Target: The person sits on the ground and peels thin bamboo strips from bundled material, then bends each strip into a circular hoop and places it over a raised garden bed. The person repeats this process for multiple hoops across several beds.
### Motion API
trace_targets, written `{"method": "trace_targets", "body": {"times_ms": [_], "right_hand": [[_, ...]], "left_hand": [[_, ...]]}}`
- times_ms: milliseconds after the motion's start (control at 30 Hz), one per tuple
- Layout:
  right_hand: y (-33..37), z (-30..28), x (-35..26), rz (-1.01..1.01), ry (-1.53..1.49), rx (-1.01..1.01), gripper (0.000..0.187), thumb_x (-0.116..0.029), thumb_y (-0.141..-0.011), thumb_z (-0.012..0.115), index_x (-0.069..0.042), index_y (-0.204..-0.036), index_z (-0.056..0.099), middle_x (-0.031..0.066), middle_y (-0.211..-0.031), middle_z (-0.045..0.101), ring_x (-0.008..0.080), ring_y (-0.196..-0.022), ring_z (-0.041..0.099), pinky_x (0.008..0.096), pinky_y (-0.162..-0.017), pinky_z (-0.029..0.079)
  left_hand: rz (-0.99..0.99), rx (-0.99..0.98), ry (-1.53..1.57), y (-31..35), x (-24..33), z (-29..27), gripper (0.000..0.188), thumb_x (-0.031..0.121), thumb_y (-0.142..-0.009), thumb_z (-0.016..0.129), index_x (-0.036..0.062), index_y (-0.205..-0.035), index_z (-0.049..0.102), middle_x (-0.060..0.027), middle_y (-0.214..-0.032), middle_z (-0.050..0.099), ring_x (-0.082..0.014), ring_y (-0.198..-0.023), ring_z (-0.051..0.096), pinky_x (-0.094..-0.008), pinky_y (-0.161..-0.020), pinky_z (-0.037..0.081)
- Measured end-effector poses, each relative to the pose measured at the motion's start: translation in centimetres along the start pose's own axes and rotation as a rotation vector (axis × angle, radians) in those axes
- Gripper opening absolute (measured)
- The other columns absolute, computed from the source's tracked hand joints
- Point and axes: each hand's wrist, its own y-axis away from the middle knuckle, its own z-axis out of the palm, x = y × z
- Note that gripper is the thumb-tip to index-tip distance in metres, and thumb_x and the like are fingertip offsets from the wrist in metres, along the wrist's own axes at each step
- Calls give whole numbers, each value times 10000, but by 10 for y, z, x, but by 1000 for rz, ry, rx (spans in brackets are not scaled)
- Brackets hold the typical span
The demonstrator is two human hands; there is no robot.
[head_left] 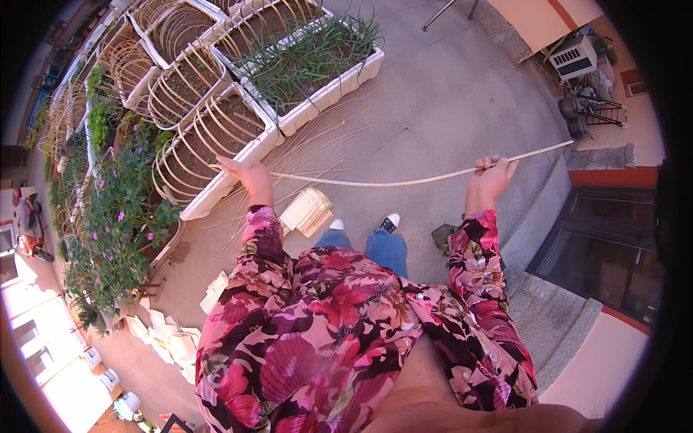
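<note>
A long, thin, pale bamboo strip [382,184] stretches between my hands, sagging slightly in the middle. My left hand [251,177] is closed on its left end, beside the nearest white planter box [209,203]. My right hand [490,182] grips the strip farther along, and its free end runs on past the fingers to the right. Thin hoops [206,137] of similar strip arch in a row over the soil of that box. How the left fingers press on the strip is partly hidden.
Loose strips [325,144] lie on the concrete beside the boxes. Pale flat pieces [307,211] rest near my feet. Leafy green plants [310,68] fill another planter; flowering plants [119,224] grow at left. Stone steps [552,317] and a dark door [599,249] stand at right.
</note>
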Motion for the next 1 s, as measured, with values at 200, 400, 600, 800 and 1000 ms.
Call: {"method": "trace_targets", "body": {"times_ms": [200, 400, 600, 800, 1000], "right_hand": [[-93, 65, -6, 1, 51, -162, 589, -82, -896, 374, -158, -1460, 221, 25, -853, 435, 108, -586, 434, 289, -548, 436], [-208, 139, -28, -54, 183, -325, 624, -74, -894, 398, -127, -1480, 190, 49, -942, 504, 110, -598, 448, 271, -555, 440], [-255, 232, 12, -27, 323, -531, 606, -78, -908, 379, -129, -1481, 188, 39, -916, 512, 106, -573, 414, 269, -492, 386], [-210, 354, 81, 40, 391, -870, 574, -112, -935, 378, -166, -1481, 208, 14, -748, 455, 97, -509, 383, 271, -456, 369], [-138, 481, 121, -31, 503, -1176, 551, -136, -946, 381, -190, -1477, 244, -20, -653, 404, 67, -490, 365, 237, -427, 345]], "left_hand": [[-486, 26, 522, -21, 1, 99, 551, 9, -826, 566, -12, -1310, 303, -254, -1123, 519, -392, -1067, 529, -445, -953, 410], [-752, 4, 967, 31, 71, 147, 255, -76, -840, 419, -12, -1079, 357, -235, -945, 550, -339, -803, 638, -432, -678, 590], [-930, 174, 1018, 77, 62, 138, 412, -85, -815, 400, 55, -1185, 284, -210, -908, 563, -311, -736, 646, -423, -593, 581], [-947, 249, 952, 91, 25, 135, 379, -23, -863, 374, 35, -1217, 251, -192, -909, 553, -330, -767, 651, -443, -634, 578], [-1142, 309, 1008, 53, 21, 184, 142, 39, -897, 402, 21, -1035, 374, -158, -855, 576, -287, -713, 651, -386, -589, 586]]}}
